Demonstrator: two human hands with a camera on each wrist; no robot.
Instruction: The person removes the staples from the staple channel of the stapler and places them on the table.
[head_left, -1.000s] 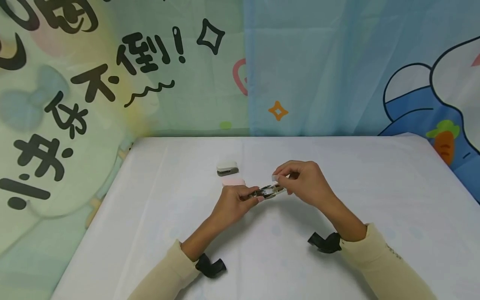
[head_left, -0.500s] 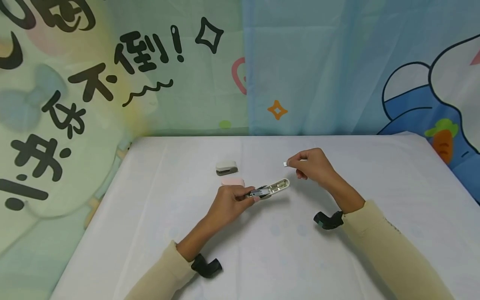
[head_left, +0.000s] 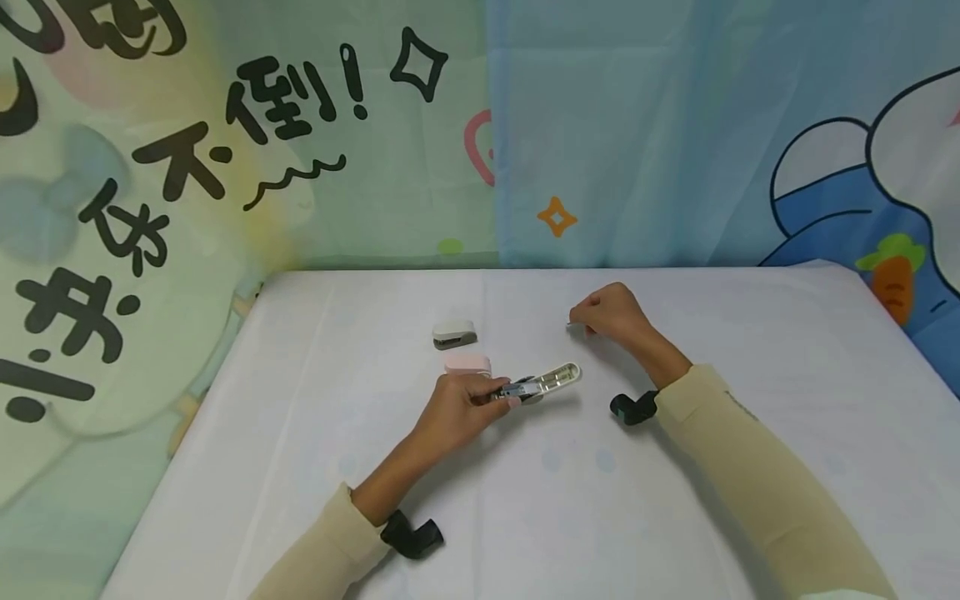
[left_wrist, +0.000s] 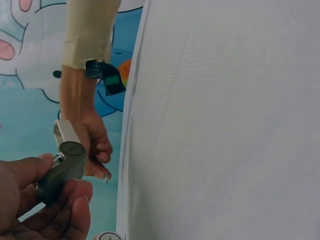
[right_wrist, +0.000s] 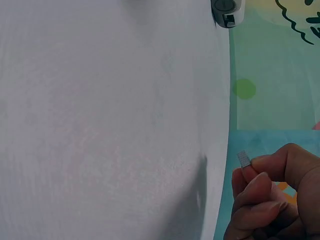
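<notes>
My left hand [head_left: 459,412] grips one end of a small stapler [head_left: 553,378], held at a slant with its long inner tray facing up. In the left wrist view, the stapler's grey rounded hinge end [left_wrist: 70,162] sits between thumb and fingers, its white cover swung back. My right hand [head_left: 613,315] is farther off, toward the back right of the table. Between its thumb and forefinger it pinches a short strip of staples [right_wrist: 243,158], its fine ridges showing in the right wrist view. The other right fingers are curled in.
A white and grey mini stapler [head_left: 454,335] stands on the white-covered table [head_left: 600,517], left of centre. Just in front of it is a pink stapler [head_left: 467,364], close to my left knuckles. A printed cloth backdrop [head_left: 637,125] hangs behind the table.
My right hand has drawn away from the stapler, off toward the back right, with the staple strip in its fingers. The stapler's open tray now shows fully. My left hand is nearly still.
</notes>
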